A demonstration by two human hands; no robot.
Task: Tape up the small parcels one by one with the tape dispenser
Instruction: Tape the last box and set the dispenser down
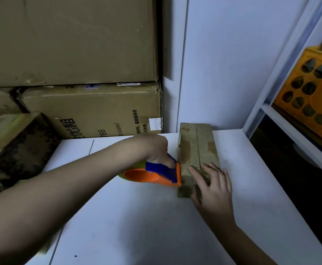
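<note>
Parcel (196, 155), small, oblong, brown cardboard with strips of tape along its top seam, lying on white tabletop (137, 217) at about two o'clock from picture centre, long axis running from far wall toward camera. Right hand (211, 184) resting flat on near end of parcel, fingers (216, 172) straight and slightly spread, pressing down, thumb along left top edge. Left hand (156, 152) reaching in from nine o'clock, forearm crossing tabletop, fingers curled round blue grip of orange-and-blue plastic tape dispenser (156, 174), thumb hidden. Dispenser's front edge touching left side of parcel near its near end; yellowish tape roll just visible at dispenser's left rim. Cannot tell whether tape is stuck to cardboard at contact point. Second parcel (18, 144), larger, dark-sided with greenish top, sitting at nine o'clock on left edge of tabletop, well apart from hands. Behind, at eleven o'clock, large stacked brown cardboard cartons (79, 64), lower one printed with black characters and bearing a small white label. Pale blue-white wall panel (232, 64) at one o'clock, directly behind far end of parcel. White shelving frame (282, 115) at three o'clock, holding orange plastic crate (309, 92) with oval cut-outs on its upper level.
</note>
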